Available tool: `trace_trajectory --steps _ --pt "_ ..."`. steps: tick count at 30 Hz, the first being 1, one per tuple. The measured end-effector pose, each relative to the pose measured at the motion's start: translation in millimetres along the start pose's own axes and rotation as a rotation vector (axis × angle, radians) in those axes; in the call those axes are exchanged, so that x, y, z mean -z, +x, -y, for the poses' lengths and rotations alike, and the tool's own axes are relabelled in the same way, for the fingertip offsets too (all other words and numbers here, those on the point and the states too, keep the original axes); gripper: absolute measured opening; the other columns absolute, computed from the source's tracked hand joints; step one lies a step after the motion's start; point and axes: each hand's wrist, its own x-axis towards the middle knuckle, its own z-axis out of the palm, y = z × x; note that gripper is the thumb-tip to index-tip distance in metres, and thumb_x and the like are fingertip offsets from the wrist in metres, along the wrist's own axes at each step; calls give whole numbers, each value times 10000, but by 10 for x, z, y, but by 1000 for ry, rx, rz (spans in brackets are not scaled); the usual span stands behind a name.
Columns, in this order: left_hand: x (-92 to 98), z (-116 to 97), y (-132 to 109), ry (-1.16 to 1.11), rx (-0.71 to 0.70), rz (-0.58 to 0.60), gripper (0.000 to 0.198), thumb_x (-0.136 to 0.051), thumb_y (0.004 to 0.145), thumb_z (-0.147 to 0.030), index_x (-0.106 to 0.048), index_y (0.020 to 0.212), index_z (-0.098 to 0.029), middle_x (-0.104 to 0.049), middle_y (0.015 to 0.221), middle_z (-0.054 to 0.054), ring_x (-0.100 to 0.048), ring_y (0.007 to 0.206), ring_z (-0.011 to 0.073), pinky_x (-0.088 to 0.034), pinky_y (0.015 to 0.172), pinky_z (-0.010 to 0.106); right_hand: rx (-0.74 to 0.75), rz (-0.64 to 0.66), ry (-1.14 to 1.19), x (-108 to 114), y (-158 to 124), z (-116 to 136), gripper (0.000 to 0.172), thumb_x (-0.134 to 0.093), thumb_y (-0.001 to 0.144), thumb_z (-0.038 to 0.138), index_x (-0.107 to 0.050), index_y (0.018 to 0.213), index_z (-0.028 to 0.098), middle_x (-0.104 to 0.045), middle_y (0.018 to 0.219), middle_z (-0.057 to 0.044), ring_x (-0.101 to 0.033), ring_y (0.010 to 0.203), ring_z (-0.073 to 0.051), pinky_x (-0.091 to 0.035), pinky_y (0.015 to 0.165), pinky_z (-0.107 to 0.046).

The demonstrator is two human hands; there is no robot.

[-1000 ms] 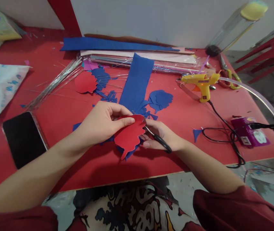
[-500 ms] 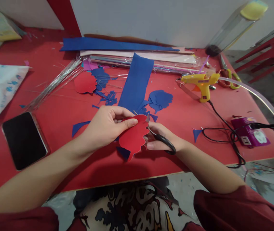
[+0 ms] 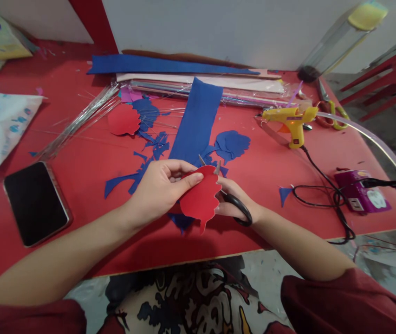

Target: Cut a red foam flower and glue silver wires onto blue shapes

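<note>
My left hand pinches a red scalloped cutout laid over a blue sheet, just above the red table. Black-handled scissors are gripped in my right hand; their blades stand open at the cutout's top edge. A trimmed blue strip lies to the left of my left hand. Behind my hands a long blue sheet stretches away, with a finished blue cutout to its right.
A phone lies at the front left. A yellow glue gun stands at the right, its black cord running to a purple power strip. Another red cutout, clear sticks and stacked sheets lie behind.
The red cutout has turned and shifted right in my left hand. The scissors' blades have moved along its top edge and opened. A long blue strip has dropped free at the left.
</note>
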Motion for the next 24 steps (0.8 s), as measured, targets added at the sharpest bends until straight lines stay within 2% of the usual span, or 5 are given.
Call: trace_trajectory --steps 7,15,20,24 --pt "-56 75 -24 -134 44 -59 230 -756 590 -322 -648 676 -139 -696 701 15 -616 597 105 -508 595 209 -18 -44 -18 -31 1 -1 407 -642 716 511 -579 951 185 -539 649 20 -492 565 -107 -454 529 -230" --pt "-133 163 -46 -269 93 -90 210 -736 618 -321 -648 685 -142 -695 671 11 -611 569 97 -494 569 201 0 -185 -55 -132 -19 -40 351 -654 718 473 -603 921 191 -636 725 -14 -608 693 -172 -523 636 -290" --pt "-144 174 -47 -299 106 -76 221 -745 607 -329 -652 681 -144 -697 659 10 -620 572 104 -497 561 200 15 -223 -73 -155 -33 -63 333 -644 729 468 -613 914 192 -652 772 -30 -628 802 -205 -535 690 -316" --pt "-146 180 -51 -307 121 -81 237 -754 594 -342 -654 678 -144 -697 653 13 -628 574 112 -502 556 204 -13 -247 -128 -151 -33 -71 362 -637 716 508 -617 897 195 -652 778 -33 -626 819 -211 -538 690 -321"
